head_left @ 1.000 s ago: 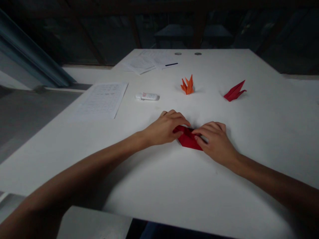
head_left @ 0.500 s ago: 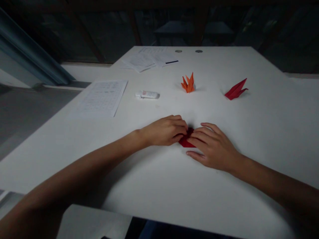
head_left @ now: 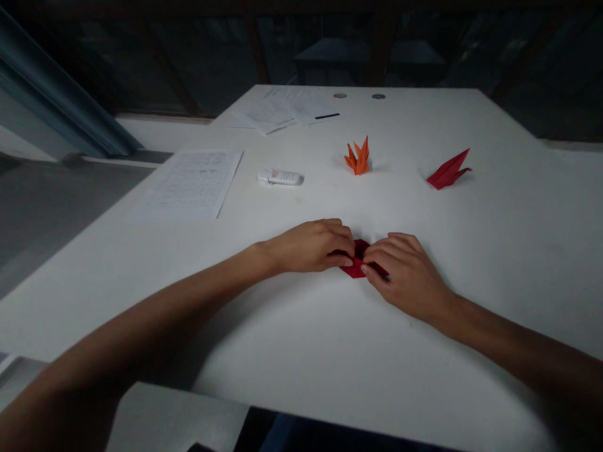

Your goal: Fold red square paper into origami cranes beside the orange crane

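Note:
A red folded paper (head_left: 357,269) lies on the white table between my two hands. My left hand (head_left: 325,246) is closed, its fingertips on the paper's left side. From the right, my right hand (head_left: 400,267) pinches the paper's right side between thumb and fingers. Part of the paper is covered by the fingers of both hands. Farther back stand an orange folded paper crane (head_left: 358,157) and, to its right, a red folded paper crane (head_left: 448,170).
A white correction-tape-like item (head_left: 281,177) lies left of the orange crane. Printed sheets (head_left: 193,182) lie at the left, more papers (head_left: 273,113) with a dark pen (head_left: 327,116) farther back. Two small round discs (head_left: 378,96) rest near the far edge.
My right thumb has moved up and in to the red paper, and my right fingers have drawn together. The paper's middle now shows more. My left hand has barely moved.

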`<state>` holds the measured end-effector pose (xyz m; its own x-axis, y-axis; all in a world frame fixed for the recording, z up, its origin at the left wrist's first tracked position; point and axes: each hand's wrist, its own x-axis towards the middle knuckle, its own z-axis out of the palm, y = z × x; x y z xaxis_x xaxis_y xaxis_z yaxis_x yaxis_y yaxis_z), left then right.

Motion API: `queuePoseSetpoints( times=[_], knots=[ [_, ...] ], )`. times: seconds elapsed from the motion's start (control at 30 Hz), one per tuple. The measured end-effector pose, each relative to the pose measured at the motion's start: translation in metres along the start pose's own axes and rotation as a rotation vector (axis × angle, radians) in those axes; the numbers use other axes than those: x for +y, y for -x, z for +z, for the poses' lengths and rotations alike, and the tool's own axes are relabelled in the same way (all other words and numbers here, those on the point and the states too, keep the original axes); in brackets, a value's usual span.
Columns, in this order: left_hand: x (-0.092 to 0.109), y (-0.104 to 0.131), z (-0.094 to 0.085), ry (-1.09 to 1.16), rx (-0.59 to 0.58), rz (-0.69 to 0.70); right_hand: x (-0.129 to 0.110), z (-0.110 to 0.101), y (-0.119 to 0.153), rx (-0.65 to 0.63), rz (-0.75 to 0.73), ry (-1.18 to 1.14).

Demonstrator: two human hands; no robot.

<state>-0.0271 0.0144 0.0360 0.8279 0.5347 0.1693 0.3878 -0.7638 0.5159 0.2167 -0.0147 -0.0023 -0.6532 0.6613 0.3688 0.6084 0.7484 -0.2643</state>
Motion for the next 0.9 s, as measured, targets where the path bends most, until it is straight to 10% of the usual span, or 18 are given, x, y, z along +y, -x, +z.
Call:
queuePoseSetpoints(
  times=[0.9],
  knots=[
    [-0.012,0.000,0.021,-0.077,0.096,-0.047,0.015,0.002,-0.007,0.037,0.198,-0.275]
  ],
)
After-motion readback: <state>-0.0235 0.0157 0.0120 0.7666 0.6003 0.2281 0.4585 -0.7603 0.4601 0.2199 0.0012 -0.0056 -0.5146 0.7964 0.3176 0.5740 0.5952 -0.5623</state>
